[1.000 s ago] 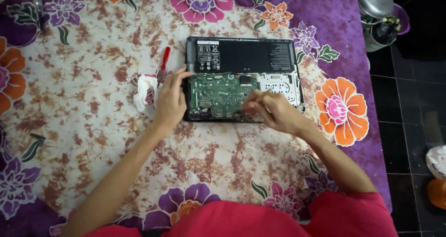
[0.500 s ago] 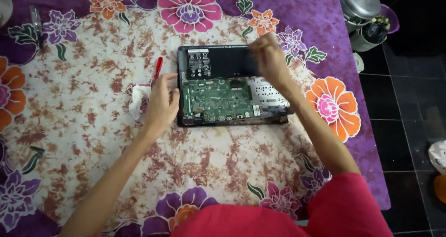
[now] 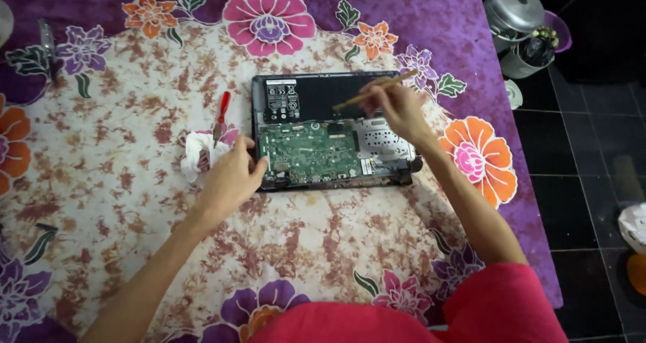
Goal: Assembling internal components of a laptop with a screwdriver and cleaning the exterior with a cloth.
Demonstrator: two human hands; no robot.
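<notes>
The opened laptop (image 3: 330, 131), its green circuit board bare, lies on a flowered cloth (image 3: 121, 202). The right hand (image 3: 397, 107) closes its grip on a thin wooden stick (image 3: 373, 91) above the black battery, while the left hand (image 3: 232, 178) rests loosely curled against the laptop's left edge, holding nothing. A red screwdriver (image 3: 221, 118) and a crumpled white tissue (image 3: 198, 158) lie just beside it.

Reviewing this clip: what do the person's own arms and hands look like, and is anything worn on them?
Both forearms are bare from wrist to past the elbow. The left hand and right hand wear no gloves, and no rings, watch or bracelets can be made out. The only clothing in view is a pinkish-red garment at the bottom edge, with a short sleeve covering the right upper arm.
</notes>
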